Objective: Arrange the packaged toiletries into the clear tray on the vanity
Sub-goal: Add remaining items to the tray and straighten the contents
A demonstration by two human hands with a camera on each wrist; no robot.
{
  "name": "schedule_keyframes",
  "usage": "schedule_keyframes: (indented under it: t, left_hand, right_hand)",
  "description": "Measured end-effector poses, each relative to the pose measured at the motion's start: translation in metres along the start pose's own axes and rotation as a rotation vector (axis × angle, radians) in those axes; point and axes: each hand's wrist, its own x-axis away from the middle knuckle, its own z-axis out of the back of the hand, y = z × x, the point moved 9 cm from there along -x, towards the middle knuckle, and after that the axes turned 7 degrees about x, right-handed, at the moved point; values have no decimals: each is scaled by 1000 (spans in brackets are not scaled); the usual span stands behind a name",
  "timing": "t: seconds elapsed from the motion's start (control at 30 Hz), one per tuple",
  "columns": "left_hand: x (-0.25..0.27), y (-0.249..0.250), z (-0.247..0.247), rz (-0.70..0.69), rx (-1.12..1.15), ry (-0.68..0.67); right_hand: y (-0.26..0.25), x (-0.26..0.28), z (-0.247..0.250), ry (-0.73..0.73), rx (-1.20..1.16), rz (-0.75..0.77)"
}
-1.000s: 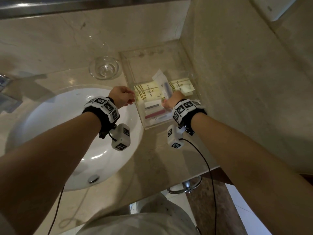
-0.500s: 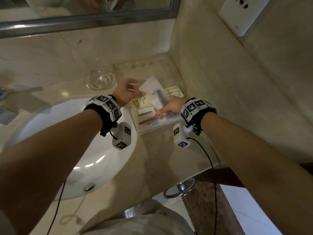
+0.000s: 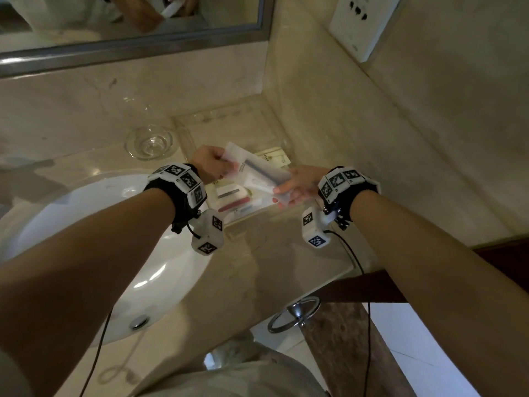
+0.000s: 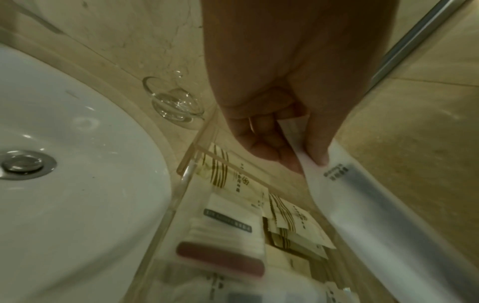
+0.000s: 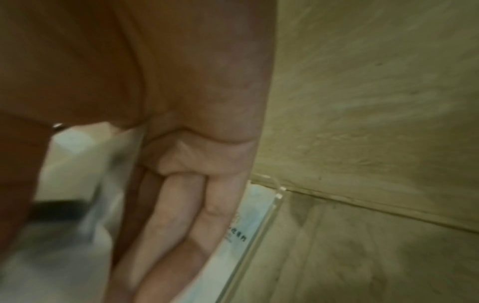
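The right hand (image 3: 297, 186) is pinching the near end of a long white toiletry packet (image 3: 257, 174), fingers curled under it and thumb on top, while the left hand (image 3: 213, 167) is gripping the far end between thumb and curled fingers. Both are holding it level just above the clear tray (image 3: 187, 136), which is sitting in the corner of the vanity (image 3: 257, 267) against the side wall.

To do this step well, I would say they are best keeping the packet flat and lowering it along the tray's long side, into whatever free strip remains, so it is not riding up on the packets beneath or tipping over the wall.

The packet itself is looking thin and flexible, frosted white with a dark strip and small print near one end. Under it, the tray is already holding cream sachets with brown stripes and flat white packs, one with a dark red bar.

Beyond, a small glass dish (image 3: 149, 143) is standing left of the tray.
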Motion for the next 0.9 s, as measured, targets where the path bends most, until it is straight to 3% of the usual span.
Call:
schedule_keyframes:
  t: [0.3,0.6,0.9]
  left_hand:
    - [6,-20,-11,154,-1,-70]
    - [-1,-33,2,178,22,9]
    - [-4,-56,-1,245,-138,-77]
  right_hand:
    - [15,-9,51,309,-289,161]
    - [42,-32,67,551,-302,-40]
    - [38,-49,58,577,-239,-137]
